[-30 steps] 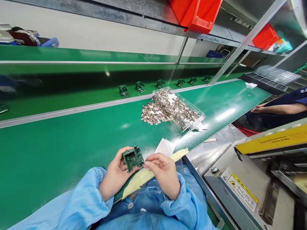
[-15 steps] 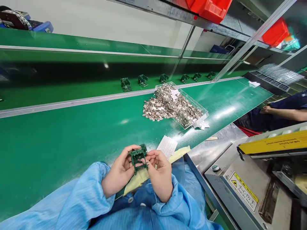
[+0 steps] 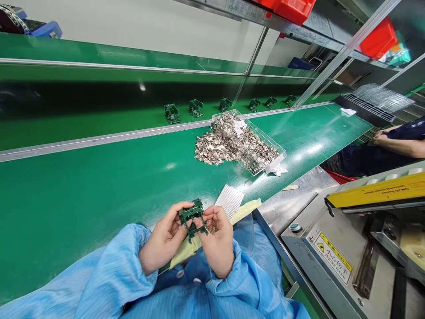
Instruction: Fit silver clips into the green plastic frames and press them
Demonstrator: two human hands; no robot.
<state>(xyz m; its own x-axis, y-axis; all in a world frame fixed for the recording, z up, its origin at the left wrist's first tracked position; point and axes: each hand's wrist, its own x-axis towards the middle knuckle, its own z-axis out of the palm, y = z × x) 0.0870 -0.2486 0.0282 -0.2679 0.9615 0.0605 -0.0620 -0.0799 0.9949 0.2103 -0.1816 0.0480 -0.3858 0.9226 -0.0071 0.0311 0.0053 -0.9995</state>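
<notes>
Holding a green plastic frame (image 3: 192, 212) just above the near edge of the worktop (image 3: 99, 190), between both hands. Gripping its left side firmly with the left hand (image 3: 162, 241), with the fingers bent behind and the thumb low in front. Closed on its right side with the right hand (image 3: 217, 241), with the forefinger at the outer edge and the thumb reaching into the lower opening; impossible to tell whether pinching any small piece there. Turned since a second ago, from showing a boxy recess to showing open legs pointing downward; hardly shifted in the last half second. Suggesting, as a judgement, close handling now centred on the legged side, with both hands committed. Untouched beyond: small metal pieces (image 3: 212, 148), heaped partly in a clear tray (image 3: 276, 163) and partly beside it; six similar frames (image 3: 171, 114), lined up behind the rail. Nearest to the right hand, a pale gridded sheet (image 3: 229, 201) beside a yellow strip (image 3: 247, 211).
</notes>
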